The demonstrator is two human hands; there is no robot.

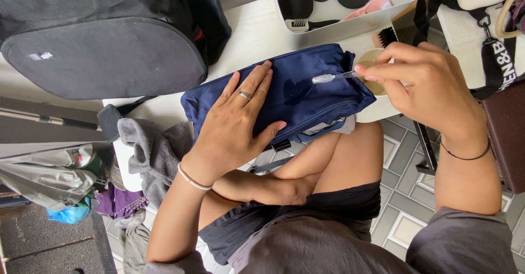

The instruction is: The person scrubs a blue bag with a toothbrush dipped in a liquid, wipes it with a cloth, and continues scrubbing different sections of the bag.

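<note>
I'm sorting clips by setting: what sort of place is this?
Probably a bag-cleaning workstation: a white tray of brushes and polish pads, a navy bag scrubbed with a clear toothbrush, tiled floor.

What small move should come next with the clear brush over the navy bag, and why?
Probably stroke the toothbrush across the damp patch on the navy bag: the right hand holds its bristles on the fabric, while the left hand lies flat, steadying the bag.

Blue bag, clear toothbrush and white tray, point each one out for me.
blue bag (pixel 306 96), head view, top fabric panel.
clear toothbrush (pixel 324 78), head view, bristle head.
white tray (pixel 339 29), head view, front wall.
</note>
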